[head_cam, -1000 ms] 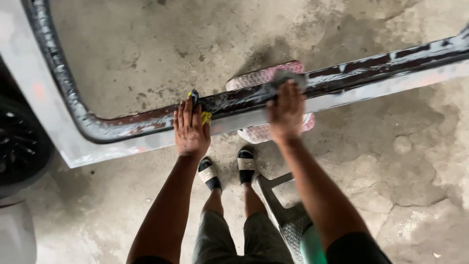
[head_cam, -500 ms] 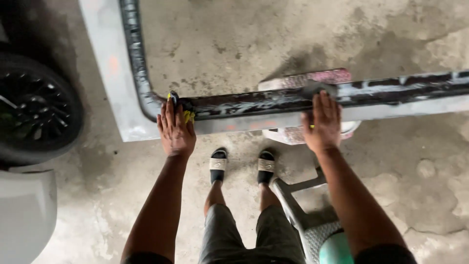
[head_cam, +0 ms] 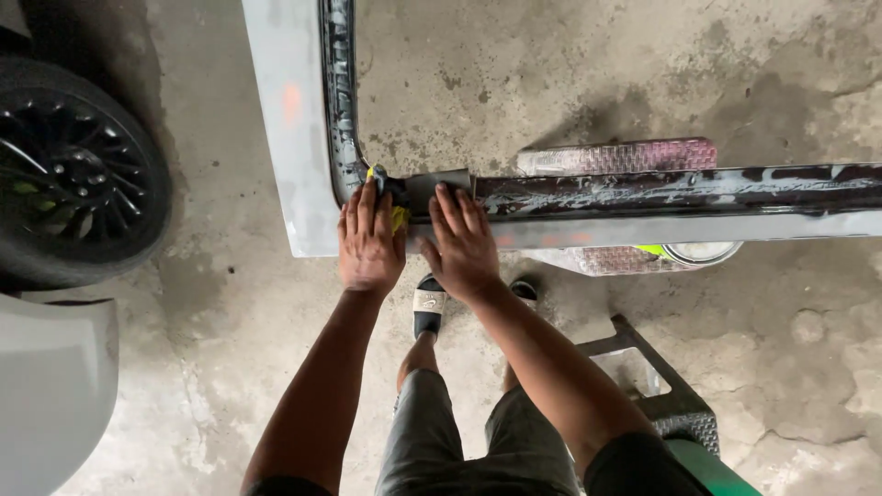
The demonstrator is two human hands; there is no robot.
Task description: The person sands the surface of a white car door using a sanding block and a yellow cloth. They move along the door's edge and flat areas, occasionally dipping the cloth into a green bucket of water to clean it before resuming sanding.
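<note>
Left hand (head_cam: 369,241) on yellow sponge (head_cam: 399,217), perhaps gripping, right hand (head_cam: 462,243) beside

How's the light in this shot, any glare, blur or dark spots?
Head view: soft, even daylight, sharp on both hands, left hand and right hand; faint sheen on the wet dark strip of the grey panel; the tyre sits in deep shadow; slight wide-angle bending at the edges.

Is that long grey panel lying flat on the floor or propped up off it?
Propped up. The grey panel rests across a patterned stand above the concrete floor, with the left hand and right hand pressing on it.
</note>
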